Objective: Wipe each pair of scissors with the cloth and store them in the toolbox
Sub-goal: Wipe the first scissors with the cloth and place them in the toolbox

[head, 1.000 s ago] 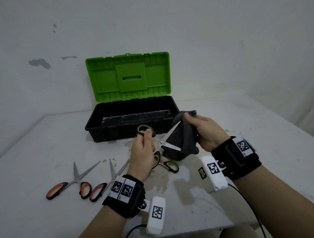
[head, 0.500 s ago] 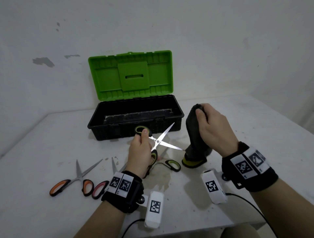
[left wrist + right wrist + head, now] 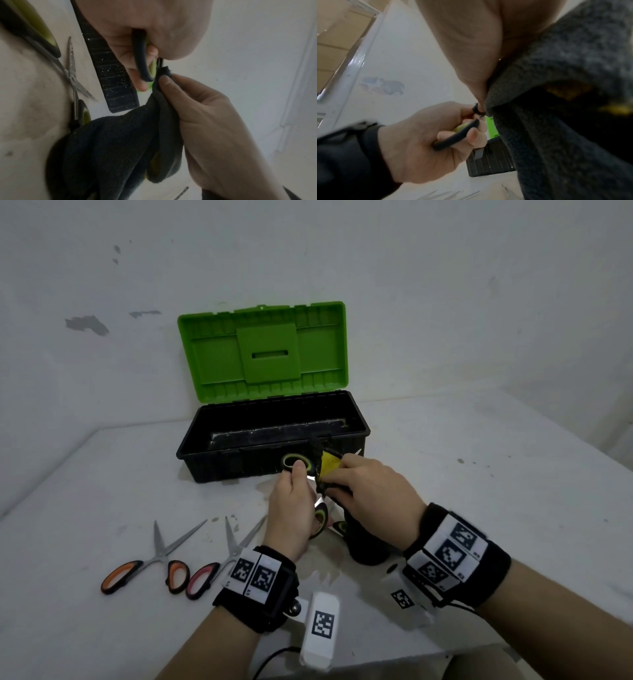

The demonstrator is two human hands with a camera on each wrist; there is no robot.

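Your left hand (image 3: pixel 291 508) grips the green-and-black-handled steel scissors (image 3: pixel 296 463); their blade runs rightward into the dark grey cloth (image 3: pixel 366 546) your right hand (image 3: pixel 373 491) pinches.

My worn white table (image 3: pixel 479 474) carries an open black plastic toolbox with a raised green lid (image 3: pixel 274 436) near the wall; orange-handled steel scissors (image 3: pixel 150 563) and pink-handled steel scissors (image 3: pixel 219 559) lie side by side, well apart from it, near my edge.
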